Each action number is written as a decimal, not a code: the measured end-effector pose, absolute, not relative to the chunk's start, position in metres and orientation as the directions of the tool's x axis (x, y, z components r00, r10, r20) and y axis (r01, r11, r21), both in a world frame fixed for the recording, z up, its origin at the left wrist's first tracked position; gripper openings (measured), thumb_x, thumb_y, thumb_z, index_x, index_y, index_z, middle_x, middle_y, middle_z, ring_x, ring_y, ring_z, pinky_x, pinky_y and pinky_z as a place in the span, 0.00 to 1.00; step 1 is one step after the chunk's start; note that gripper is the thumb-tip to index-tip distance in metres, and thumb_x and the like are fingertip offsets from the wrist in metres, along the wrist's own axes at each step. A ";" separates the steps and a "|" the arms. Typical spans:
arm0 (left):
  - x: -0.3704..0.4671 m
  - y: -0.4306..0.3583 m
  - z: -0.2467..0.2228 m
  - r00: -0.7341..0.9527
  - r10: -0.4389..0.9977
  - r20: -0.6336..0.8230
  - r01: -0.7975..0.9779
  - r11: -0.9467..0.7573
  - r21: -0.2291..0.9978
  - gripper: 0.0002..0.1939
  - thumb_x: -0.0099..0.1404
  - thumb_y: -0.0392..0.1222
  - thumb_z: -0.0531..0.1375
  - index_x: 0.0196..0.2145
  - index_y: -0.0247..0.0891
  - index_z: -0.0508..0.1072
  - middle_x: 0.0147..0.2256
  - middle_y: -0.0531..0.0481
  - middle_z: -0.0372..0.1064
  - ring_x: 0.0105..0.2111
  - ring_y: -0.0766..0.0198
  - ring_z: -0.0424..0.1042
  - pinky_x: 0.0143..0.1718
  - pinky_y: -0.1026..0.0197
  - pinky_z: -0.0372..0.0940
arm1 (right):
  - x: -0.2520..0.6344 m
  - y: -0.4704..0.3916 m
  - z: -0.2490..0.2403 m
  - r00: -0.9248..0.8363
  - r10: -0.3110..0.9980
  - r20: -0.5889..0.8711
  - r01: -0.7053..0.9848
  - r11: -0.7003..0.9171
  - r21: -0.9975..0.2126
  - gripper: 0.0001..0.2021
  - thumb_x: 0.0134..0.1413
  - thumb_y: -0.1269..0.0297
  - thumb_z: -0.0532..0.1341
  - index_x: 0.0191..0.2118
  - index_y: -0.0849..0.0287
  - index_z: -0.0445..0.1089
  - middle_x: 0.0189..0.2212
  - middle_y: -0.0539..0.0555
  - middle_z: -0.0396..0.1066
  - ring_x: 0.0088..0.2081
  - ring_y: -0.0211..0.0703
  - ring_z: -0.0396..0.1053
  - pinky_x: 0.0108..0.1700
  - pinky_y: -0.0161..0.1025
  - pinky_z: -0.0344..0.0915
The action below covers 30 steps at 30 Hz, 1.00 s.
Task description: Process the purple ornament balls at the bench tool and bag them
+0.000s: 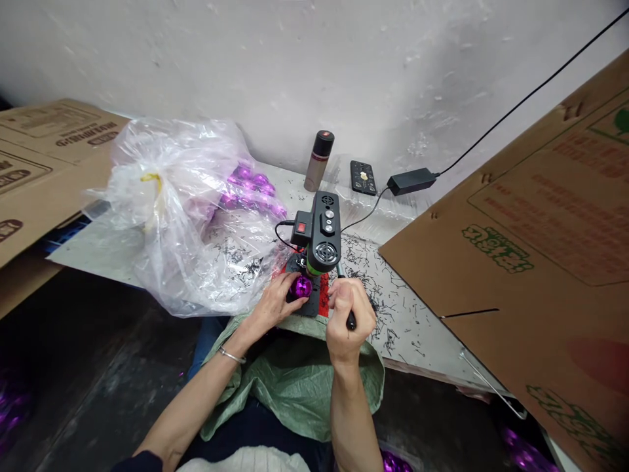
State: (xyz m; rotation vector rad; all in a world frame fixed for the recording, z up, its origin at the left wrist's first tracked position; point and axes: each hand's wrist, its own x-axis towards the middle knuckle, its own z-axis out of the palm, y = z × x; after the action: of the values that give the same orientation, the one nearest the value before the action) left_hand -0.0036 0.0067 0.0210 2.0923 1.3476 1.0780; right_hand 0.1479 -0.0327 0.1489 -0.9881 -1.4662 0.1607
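Observation:
My left hand has its fingers closed on a shiny purple ball, which sits under the head of a small black bench press. The fist of my right hand is wrapped round the black-gripped lever on the press's right side. A red switch box is fixed to the left of the press head. Beneath the press lies a red mat, partly covered by its dark base. The contact between ball and press head is hard to make out from above.
A clear plastic bag with purple balls lies left. Behind stand a spray can, a phone and a power adapter. Cardboard boxes flank the table. Black scraps litter its top; green cloth covers my lap.

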 end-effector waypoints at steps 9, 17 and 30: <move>0.007 0.023 0.001 0.160 0.916 0.369 0.513 -0.396 0.761 0.30 0.63 0.50 0.71 0.60 0.41 0.73 0.56 0.40 0.76 0.57 0.47 0.75 0.61 0.44 0.68 | 0.150 -0.033 0.151 0.142 0.630 0.763 0.489 0.625 -0.608 0.16 0.68 0.75 0.52 0.27 0.55 0.61 0.26 0.48 0.65 0.30 0.37 0.66 0.33 0.38 0.62; 0.010 0.022 -0.010 0.145 0.915 0.378 0.489 -0.398 0.776 0.30 0.64 0.52 0.70 0.61 0.40 0.72 0.55 0.39 0.78 0.57 0.46 0.76 0.63 0.42 0.65 | 0.151 -0.034 0.122 0.146 0.589 0.795 0.509 0.645 -0.570 0.15 0.68 0.75 0.51 0.28 0.55 0.62 0.26 0.48 0.65 0.31 0.38 0.68 0.33 0.38 0.63; 0.011 0.021 -0.011 0.150 0.894 0.422 0.472 -0.440 0.764 0.31 0.64 0.56 0.70 0.60 0.40 0.73 0.53 0.39 0.78 0.54 0.47 0.77 0.59 0.43 0.68 | 0.145 -0.023 0.075 0.213 0.444 0.870 0.527 0.698 -0.485 0.18 0.72 0.68 0.48 0.27 0.55 0.61 0.26 0.48 0.64 0.27 0.37 0.65 0.32 0.39 0.63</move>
State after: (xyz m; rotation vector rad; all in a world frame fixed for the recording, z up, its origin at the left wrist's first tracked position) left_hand 0.0113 0.0207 -0.0108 1.9772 1.2993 1.2279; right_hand 0.1449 -0.0232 0.0750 -0.8716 -1.4094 -0.0687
